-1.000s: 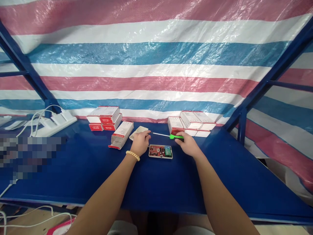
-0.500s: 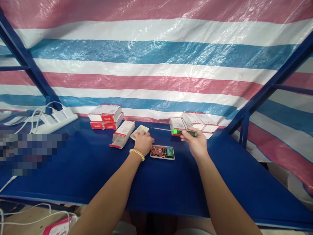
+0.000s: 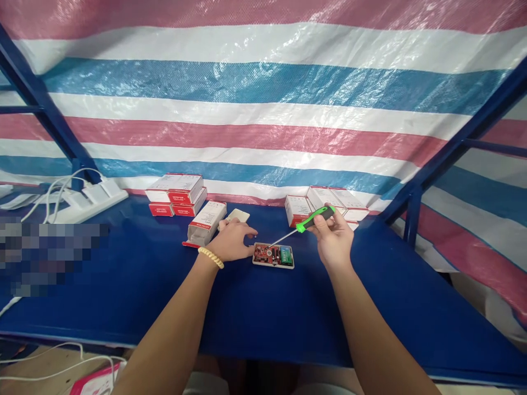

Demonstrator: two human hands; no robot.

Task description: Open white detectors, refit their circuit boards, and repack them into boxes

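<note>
My right hand (image 3: 335,238) grips the handle of a green-and-black screwdriver (image 3: 315,219). Its shaft slants down to the left, and the tip is over the red circuit board (image 3: 261,253); I cannot tell whether it touches. That board and a green battery (image 3: 285,255) sit in a white open case (image 3: 274,267) lying on the table. My left hand (image 3: 234,241) is open, fingers apart, its thumb at the case's left edge. Behind that hand lies a cream plastic cover (image 3: 239,215), partly hidden by the fingers.
An opened red-and-white box (image 3: 209,216) lies left of the cover. Stacks of similar boxes stand at the back left (image 3: 177,193) and back right (image 3: 325,200). A white power strip (image 3: 90,203) with cables is at the far left of the blue table (image 3: 272,318).
The screwdriver has swung from nearly level to tilted down, its tip moving from beyond the case to over the board. My left hand has come off the cover and opened beside the case.
</note>
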